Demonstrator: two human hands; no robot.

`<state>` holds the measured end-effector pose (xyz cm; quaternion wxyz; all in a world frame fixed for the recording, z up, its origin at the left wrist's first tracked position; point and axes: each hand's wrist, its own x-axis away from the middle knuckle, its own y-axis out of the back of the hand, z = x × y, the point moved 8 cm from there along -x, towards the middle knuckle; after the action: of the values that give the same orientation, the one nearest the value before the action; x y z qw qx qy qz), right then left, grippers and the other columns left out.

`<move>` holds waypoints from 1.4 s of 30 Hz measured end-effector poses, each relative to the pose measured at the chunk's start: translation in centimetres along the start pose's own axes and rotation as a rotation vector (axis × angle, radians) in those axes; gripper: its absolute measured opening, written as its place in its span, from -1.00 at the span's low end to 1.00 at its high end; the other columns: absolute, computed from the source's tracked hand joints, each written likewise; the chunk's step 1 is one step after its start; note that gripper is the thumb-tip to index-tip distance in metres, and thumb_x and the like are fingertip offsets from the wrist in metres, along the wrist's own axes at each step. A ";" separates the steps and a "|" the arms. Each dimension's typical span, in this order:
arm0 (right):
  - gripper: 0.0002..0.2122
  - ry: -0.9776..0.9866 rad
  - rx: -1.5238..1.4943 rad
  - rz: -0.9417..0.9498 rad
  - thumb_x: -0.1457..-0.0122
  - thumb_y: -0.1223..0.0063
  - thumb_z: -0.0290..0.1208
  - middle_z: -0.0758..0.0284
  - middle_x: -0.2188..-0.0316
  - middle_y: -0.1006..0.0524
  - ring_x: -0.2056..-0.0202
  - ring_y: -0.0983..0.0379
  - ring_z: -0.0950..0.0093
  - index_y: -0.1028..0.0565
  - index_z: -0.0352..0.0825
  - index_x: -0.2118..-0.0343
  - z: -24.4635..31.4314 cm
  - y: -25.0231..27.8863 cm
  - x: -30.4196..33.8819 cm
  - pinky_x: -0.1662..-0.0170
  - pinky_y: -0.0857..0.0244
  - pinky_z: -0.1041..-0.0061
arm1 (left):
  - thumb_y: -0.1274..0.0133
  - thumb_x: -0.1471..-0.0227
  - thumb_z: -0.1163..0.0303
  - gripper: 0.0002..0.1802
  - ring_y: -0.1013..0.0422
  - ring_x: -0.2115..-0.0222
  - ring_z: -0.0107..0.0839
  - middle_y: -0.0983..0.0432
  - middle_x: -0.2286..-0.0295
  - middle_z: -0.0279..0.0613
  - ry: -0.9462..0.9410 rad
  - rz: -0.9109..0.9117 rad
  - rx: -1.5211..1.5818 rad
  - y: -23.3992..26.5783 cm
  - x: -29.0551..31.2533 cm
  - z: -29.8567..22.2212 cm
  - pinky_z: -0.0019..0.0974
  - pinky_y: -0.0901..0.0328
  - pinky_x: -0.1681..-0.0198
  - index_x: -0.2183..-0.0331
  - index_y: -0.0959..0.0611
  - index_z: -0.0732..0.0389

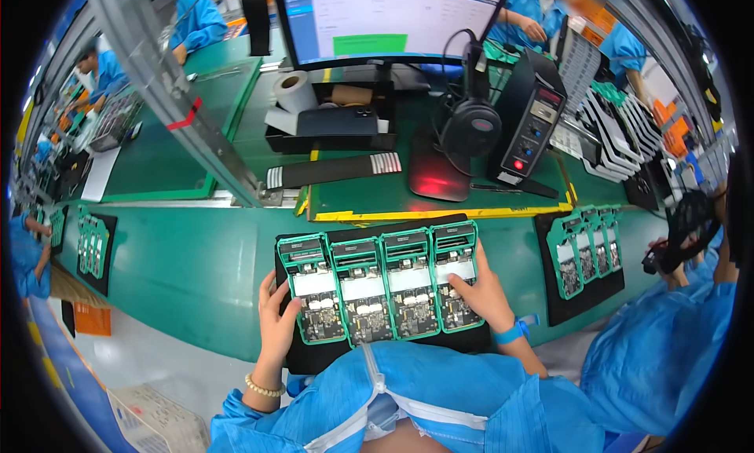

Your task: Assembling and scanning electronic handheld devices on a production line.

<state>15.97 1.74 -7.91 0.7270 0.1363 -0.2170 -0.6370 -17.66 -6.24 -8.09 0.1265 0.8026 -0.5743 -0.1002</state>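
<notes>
In front of me, a green frame with several circuit boards side by side lies on a black mat. White rectangles cover part of the boards. My left hand grips the frame's left edge, thumb on the near side and fingers round the outside; a beaded bracelet is on that wrist. At the opposite edge, my right hand holds the frame, its thumb over the rightmost board and fingers along the outer side. A blue strap circles the right wrist.
Behind the frame stand a monitor, a black box with tape rolls, headphones and a black control unit. Another board frame lies to the right beside a co-worker's sleeve. A metal post rises left.
</notes>
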 end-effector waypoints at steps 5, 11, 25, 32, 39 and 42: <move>-0.40 -0.005 -0.002 -0.228 0.12 -0.04 -0.39 0.09 0.23 -0.41 0.18 -0.36 0.27 -0.10 -0.36 -0.03 -0.3 1.8 1.1 0.14 -0.20 0.44 | -0.01 0.24 0.41 -0.53 -0.07 0.07 -0.17 -0.04 0.04 -0.08 -0.090 0.194 0.002 -0.9 -2.8 -0.9 -0.20 0.00 0.01 0.18 -0.44 0.35; -0.55 0.026 0.093 -0.446 0.13 -0.03 -0.37 0.11 0.30 -0.37 0.22 -0.28 0.22 -0.30 -0.38 0.11 -1.4 3.4 3.0 0.12 -0.13 0.42 | 0.02 0.19 0.46 -0.73 -0.12 0.12 -0.14 -0.08 0.12 0.03 -0.142 0.180 -0.208 -1.4 -3.2 1.0 -0.25 -0.05 0.09 0.35 -0.41 0.35; -0.53 0.043 0.189 -0.487 0.15 0.00 -0.43 0.24 0.25 -0.24 0.17 -0.09 0.29 -0.29 -0.27 0.06 -1.7 3.1 3.4 0.04 0.02 0.40 | 0.22 0.14 0.60 -0.78 -0.27 0.33 -0.44 -0.12 0.09 -0.14 -0.096 0.130 -0.177 -2.7 -3.4 0.5 -0.47 -0.21 0.33 0.32 -0.30 0.40; -0.50 0.020 0.189 -0.487 0.16 0.00 -0.41 0.25 0.25 -0.22 0.21 -0.06 0.29 -0.27 -0.24 0.04 -1.8 3.1 3.6 0.06 0.04 0.41 | 0.27 0.18 0.66 -0.56 -0.16 0.10 -0.35 -0.06 0.05 -0.09 -0.180 0.116 -0.114 -3.1 -3.6 0.3 -0.37 -0.09 0.05 0.13 -0.23 0.44; -0.48 0.023 0.253 -0.509 0.18 0.00 -0.34 0.20 0.25 -0.18 0.24 -0.06 0.27 -0.27 -0.26 0.05 -1.6 3.0 3.5 0.12 0.01 0.38 | 0.29 0.13 0.63 -0.45 -0.02 -0.02 -0.28 -0.03 -0.01 0.02 0.008 0.168 0.179 -3.6 -3.6 2.2 -0.33 0.09 -0.05 0.00 -0.10 0.41; -0.47 0.039 0.304 -0.491 0.20 0.00 -0.30 0.17 0.26 -0.18 0.27 -0.07 0.23 -0.27 -0.27 0.05 -1.8 3.0 3.2 0.18 -0.05 0.36 | 0.30 0.07 0.60 -0.48 -0.04 -0.01 -0.29 -0.04 -0.01 0.01 -0.006 0.139 0.166 -3.5 -3.2 1.9 -0.33 0.08 -0.05 -0.01 -0.09 0.39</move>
<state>19.72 -1.15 -7.60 0.5264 0.3045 -0.2566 -0.7512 -16.12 -2.26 -11.00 0.0648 0.7683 -0.6351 -0.0456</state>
